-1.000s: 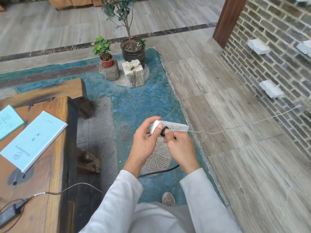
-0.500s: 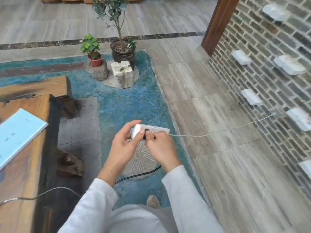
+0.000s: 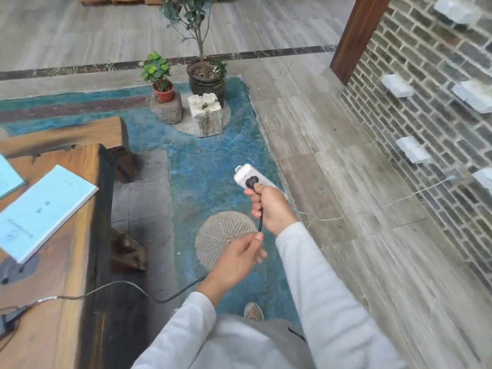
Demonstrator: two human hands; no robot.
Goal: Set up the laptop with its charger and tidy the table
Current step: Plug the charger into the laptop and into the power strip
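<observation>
Above the blue floor (image 3: 207,155) beside the brown wooden surface (image 3: 66,262), the right hand (image 3: 271,206) clamps the white plastic power strip (image 3: 243,174), round black charger plug (image 3: 251,181) seated in it, while the left hand (image 3: 239,253) pinches the thin black cable (image 3: 261,222), probably steadying its slack.

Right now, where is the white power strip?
Head view, centre-right: the white power strip is held in the right hand, black plug in it, over the blue floor.

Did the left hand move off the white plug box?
Yes. The left hand let go of the power strip and came back toward the person, now low over the round stone, pinching the black cord.
</observation>
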